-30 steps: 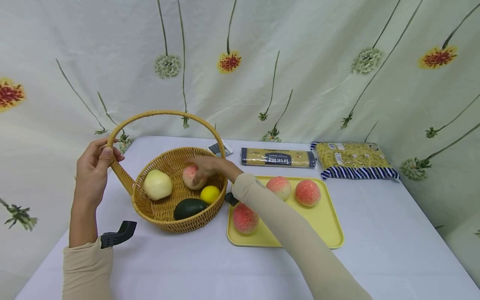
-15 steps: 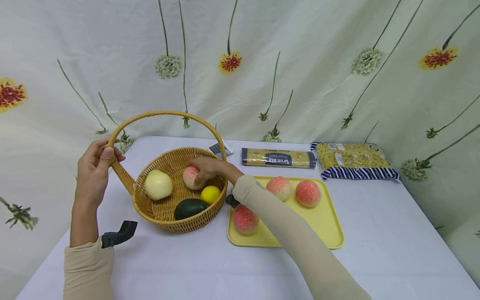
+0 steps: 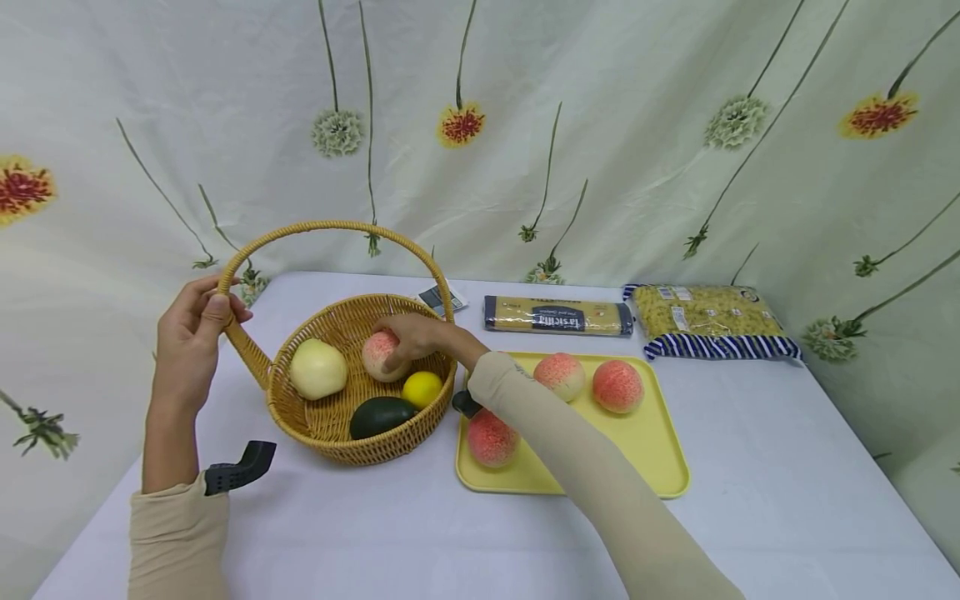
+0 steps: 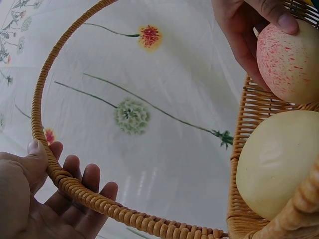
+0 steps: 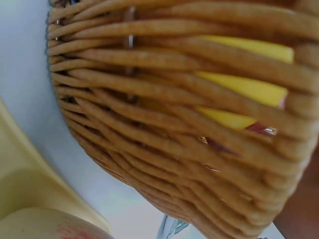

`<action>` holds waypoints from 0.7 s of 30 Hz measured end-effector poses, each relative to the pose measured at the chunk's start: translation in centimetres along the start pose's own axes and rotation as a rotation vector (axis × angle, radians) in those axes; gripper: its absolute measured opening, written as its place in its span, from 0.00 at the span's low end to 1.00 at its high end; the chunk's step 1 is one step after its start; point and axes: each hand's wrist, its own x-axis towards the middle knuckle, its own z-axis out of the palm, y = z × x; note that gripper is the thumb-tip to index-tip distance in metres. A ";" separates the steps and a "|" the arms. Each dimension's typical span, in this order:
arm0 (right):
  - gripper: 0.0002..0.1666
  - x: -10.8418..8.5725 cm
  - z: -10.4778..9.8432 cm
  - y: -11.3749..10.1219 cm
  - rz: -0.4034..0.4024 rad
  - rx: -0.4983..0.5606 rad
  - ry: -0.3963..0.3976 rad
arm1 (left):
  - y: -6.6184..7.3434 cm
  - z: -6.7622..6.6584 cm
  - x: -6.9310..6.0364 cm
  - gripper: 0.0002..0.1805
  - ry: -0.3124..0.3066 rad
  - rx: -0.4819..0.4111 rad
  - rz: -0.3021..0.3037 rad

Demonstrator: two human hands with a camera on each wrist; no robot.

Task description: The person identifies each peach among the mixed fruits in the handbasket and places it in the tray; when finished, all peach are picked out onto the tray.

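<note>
My left hand [image 3: 187, 337] holds the left side of the arched handle [image 3: 330, 226] of a wicker basket [image 3: 360, 452]; in the left wrist view its thumb lies on one side of the handle and its fingers behind. Inside the basket, my right hand [image 3: 423, 335] grips a pink-and-cream peach [image 3: 379, 355], with thumb and fingers around it. Also in the basket are a pale yellow round fruit [image 3: 318, 369] on the left, a dark green avocado-like fruit [image 3: 380, 417] at the front and a lemon [image 3: 422, 389] on the right. Basket weave fills most of the right wrist view.
Right of the basket lies a yellow tray [image 3: 622, 450] with three peaches, partly under my right forearm. Behind it are a spaghetti packet [image 3: 557, 317] and a bag of pasta [image 3: 705, 318]. A small card [image 3: 442, 297] lies behind the basket. A floral curtain backs the table.
My right hand's fingers have drawn in around the peach, which shifts only slightly within the basket. The left hand keeps its hold on the handle.
</note>
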 end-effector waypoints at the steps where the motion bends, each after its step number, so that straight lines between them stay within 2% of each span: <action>1: 0.38 0.0 0.0 0.0 -0.002 0.007 0.004 | 0.0 0.0 0.0 0.16 0.000 0.000 0.002; 11: 0.37 0.3 0.1 0.2 -0.046 0.074 0.047 | 0.1 0.1 -0.1 0.17 0.000 0.053 -0.003; 21: 0.34 -0.5 -0.1 0.1 -0.076 0.133 0.101 | 0.2 0.1 -0.1 0.18 0.002 0.081 -0.007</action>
